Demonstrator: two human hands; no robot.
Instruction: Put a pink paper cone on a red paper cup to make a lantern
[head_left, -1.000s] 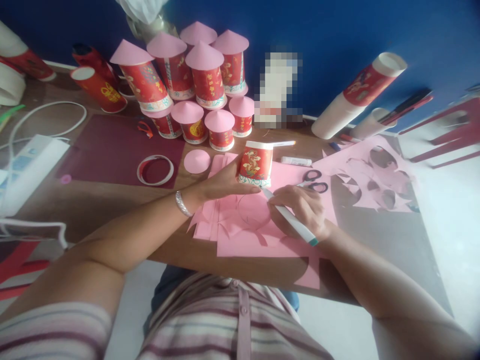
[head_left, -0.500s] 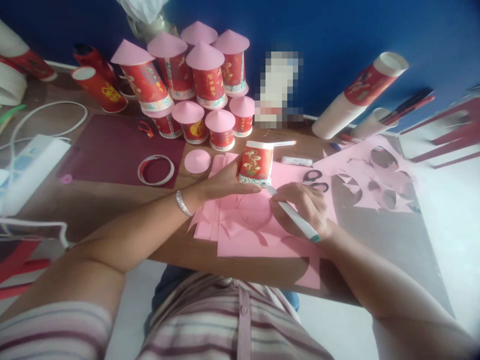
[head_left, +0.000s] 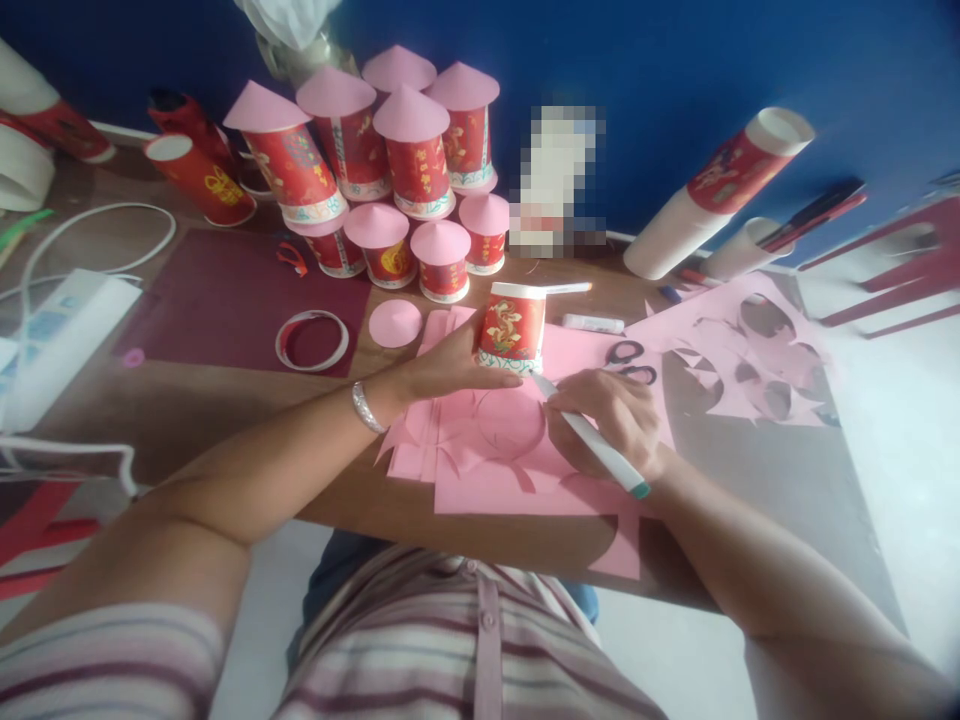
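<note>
My left hand (head_left: 457, 365) is wrapped round a short red paper cup (head_left: 513, 325) with a gold pattern and a white band drawn over in green along its lower edge. In my right hand (head_left: 606, 422) is a white marker (head_left: 596, 440) with a green end, its tip at the cup's lower right edge. Beneath both hands lie pink paper sheets (head_left: 487, 495), with a circle outlined on the top one. Black-handled scissors (head_left: 630, 362) rest just beyond my right hand. A small pink paper cone (head_left: 395, 323) sits left of the cup.
Several red cups with pink cone tops (head_left: 412, 155) stand at the back. A white ring (head_left: 311, 341) lies on a dark red sheet (head_left: 225, 300). Cut pink scraps (head_left: 757, 345), a glue stick (head_left: 592, 323) and a tall tube (head_left: 720, 190) are on the right. A white power strip (head_left: 75, 330) is at left.
The marker's tip has shifted slightly along the cup's lower edge, and its rear end has moved a little down and right. The left hand holds the cup almost still.
</note>
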